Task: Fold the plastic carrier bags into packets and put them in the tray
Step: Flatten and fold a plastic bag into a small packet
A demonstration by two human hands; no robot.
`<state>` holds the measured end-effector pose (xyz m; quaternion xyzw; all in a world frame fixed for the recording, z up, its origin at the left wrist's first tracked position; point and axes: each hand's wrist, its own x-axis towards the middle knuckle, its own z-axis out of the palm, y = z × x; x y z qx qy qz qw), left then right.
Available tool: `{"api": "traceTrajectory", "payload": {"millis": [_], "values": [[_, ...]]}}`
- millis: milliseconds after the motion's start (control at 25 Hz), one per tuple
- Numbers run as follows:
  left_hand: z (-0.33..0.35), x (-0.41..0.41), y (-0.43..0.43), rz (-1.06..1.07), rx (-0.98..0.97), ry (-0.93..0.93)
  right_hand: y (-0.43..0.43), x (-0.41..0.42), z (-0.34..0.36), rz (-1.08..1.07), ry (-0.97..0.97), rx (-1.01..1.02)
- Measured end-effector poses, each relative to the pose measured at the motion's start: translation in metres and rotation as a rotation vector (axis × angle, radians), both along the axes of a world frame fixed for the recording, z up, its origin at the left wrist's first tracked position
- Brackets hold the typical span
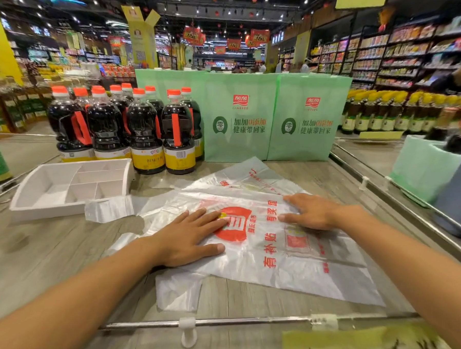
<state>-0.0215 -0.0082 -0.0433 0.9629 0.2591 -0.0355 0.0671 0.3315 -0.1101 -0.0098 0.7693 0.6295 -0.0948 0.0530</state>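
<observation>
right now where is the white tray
In the head view, the white tray sits at the left on the counter, just in front of the dark sauce bottles.

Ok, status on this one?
Open left hand and right hand flat on bag. Bag unfolded, no packets in tray. Beneath it, second bag.

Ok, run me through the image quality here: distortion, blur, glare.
Head view: wide-angle distortion tilts the shelves at the right and stretches the forearms at the bottom corners. Head view: the left hand, right hand and bag are sharp, while the far aisles are soft. Head view: the ceiling lamps blow out as small spots, and the bag shows only mild sheen.
</observation>
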Motion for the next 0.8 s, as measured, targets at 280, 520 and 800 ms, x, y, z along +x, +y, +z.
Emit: {"api": "traceTrajectory", "payload": {"millis": [280,520,800], "values": [[0.003,0.009,-0.025,-0.09,-0.008,0.008,-0.08,0.0,0.004,-0.108,0.014,-0.047],[0.002,0.011,-0.02,0.112,0.007,0.005,-0.084,-0.038,0.009,-0.001,0.114,0.041],[0.002,0.01,-0.012,0.062,0.038,-0.131,-0.061,-0.053,-0.015,0.209,0.124,0.025]]}}
